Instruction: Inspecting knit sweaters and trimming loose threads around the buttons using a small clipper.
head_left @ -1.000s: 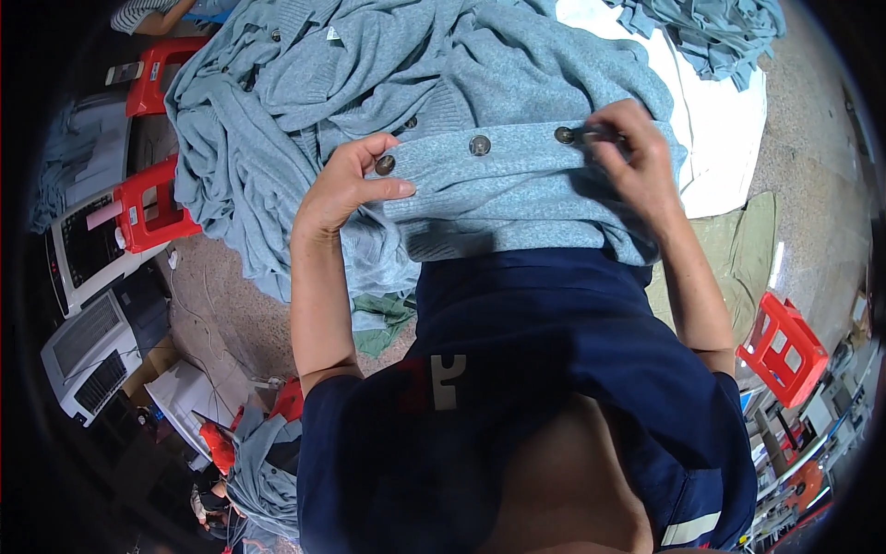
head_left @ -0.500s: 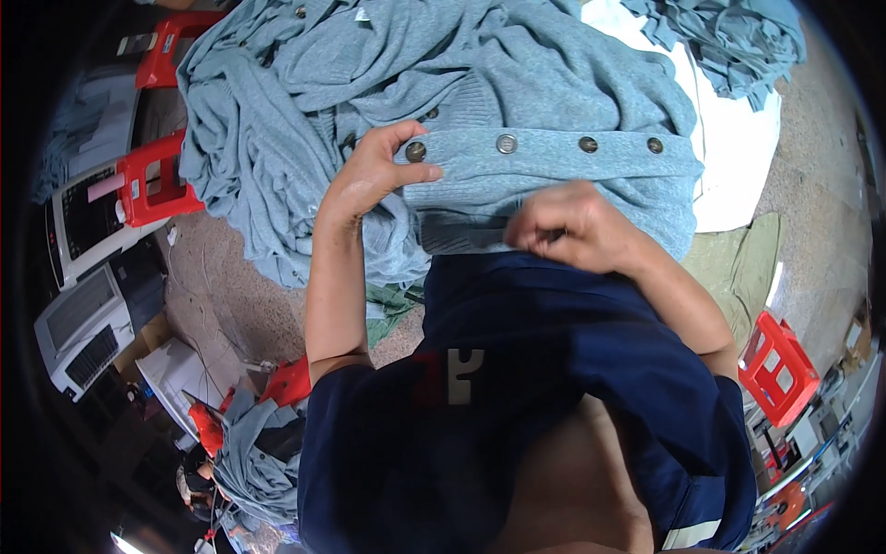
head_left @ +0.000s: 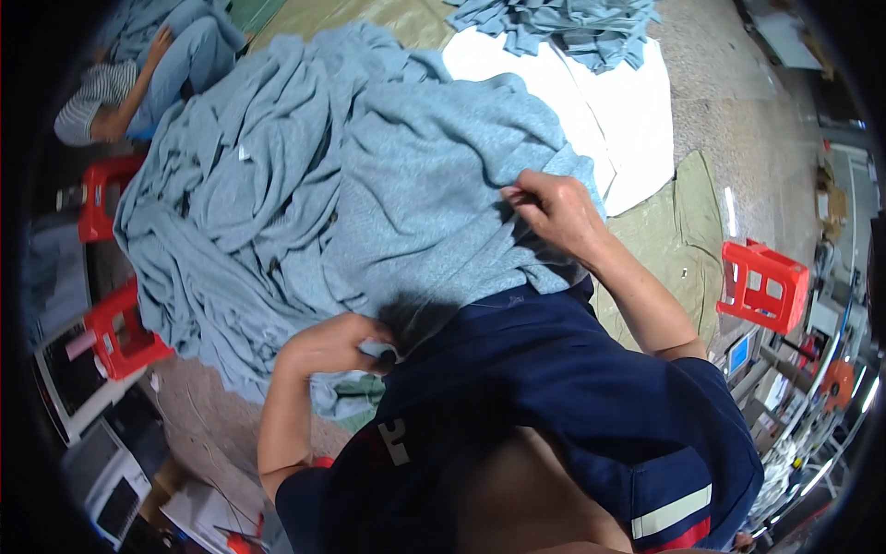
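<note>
A blue-grey knitted cardigan [head_left: 443, 175] spreads across my lap and onto the pile ahead of me. At its near left edge, my left hand [head_left: 337, 346] is closed, with a bit of the knit showing between the fingers. My right hand [head_left: 558, 210] is over the cardigan's right side, thumb and fingers pinched together. Whether anything sits in that pinch is too small to tell. To the left lies a heap of matching knitted garments [head_left: 249, 185], with a few dark buttons showing among the folds.
A white sheet [head_left: 637, 120] lies beyond the garments, with cut fabric pieces [head_left: 591, 28] on it. Red plastic stools stand at left [head_left: 125, 328] and right [head_left: 764, 286]. Another person in a striped top [head_left: 88, 102] sits at far left. Olive sheeting [head_left: 678, 231] covers the right floor.
The buttoned band that faced me is out of sight, and plain knit shows there. My left hand has come down toward my lap; my right hand is farther forward. The view has turned.
</note>
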{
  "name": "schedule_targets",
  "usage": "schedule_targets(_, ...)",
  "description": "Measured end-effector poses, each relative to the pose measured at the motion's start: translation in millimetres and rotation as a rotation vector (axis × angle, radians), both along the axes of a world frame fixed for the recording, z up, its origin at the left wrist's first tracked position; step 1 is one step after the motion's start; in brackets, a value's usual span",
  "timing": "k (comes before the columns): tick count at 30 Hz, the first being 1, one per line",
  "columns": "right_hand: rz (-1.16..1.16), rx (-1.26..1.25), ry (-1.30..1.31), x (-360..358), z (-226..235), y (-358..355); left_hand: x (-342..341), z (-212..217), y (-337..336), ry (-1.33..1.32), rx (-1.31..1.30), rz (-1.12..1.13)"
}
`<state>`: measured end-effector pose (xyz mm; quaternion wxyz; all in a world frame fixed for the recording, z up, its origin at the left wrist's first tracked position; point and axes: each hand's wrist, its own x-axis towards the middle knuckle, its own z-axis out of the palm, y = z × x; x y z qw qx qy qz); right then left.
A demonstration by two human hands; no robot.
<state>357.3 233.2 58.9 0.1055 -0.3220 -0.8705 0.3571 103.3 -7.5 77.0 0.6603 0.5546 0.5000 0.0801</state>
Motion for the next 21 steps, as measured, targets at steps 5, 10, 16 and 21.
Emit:
schedule_targets(5, -0.29, 0.021, -0.185, 26.0, -9.4, 14.4, -55.2, -15.5, 69.3, 0.012, 0.231, 0.832)
schedule_targets(10, -0.281, 0.168, -0.051, 13.6, -30.1, 15.8, -24.3, -81.1, 126.3, 0.402, 0.842, 0.784)
schedule_targets(16, -0.245, 0.172, -0.146, 30.3, -33.7, 35.7, 9.7, -33.9, 66.1, 0.276, 0.602, 0.549)
schedule_targets(21, -0.199, 0.009, -0.139, 37.3, -29.9, -3.7, 19.3, 7.4, -23.0, 0.439, 0.149, 0.569)
